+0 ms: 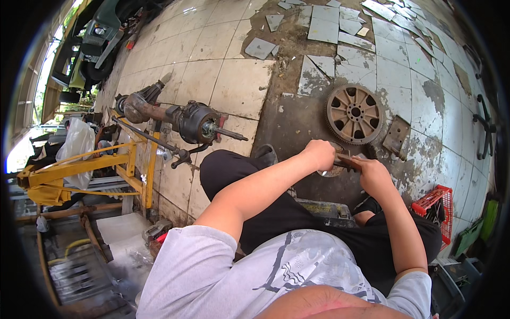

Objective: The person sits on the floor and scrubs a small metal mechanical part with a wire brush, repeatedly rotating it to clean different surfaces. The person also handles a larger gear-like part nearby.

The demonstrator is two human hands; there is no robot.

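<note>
My left hand [320, 155] is closed on the left end of a short brown bar-like piece [346, 161]. At its right end my right hand [374, 176] grips the same piece, fingers bent around it. Its exact kind I cannot make out, since both hands cover much of it. Below the hands lies a round, rusty metal disc [334, 171], partly hidden. Just beyond them a large toothed flywheel [355, 102] rests flat on the dark floor patch. Beside the flywheel is a rusty rectangular metal plate [396, 136].
A vehicle axle assembly [154, 112] stands at the left, its shaft pointing toward my knee. Nearer left is a yellow metal frame [130, 162]. A red plastic basket [434, 206] with dark items stands at right. Broken floor tiles [323, 24] lie at the far side.
</note>
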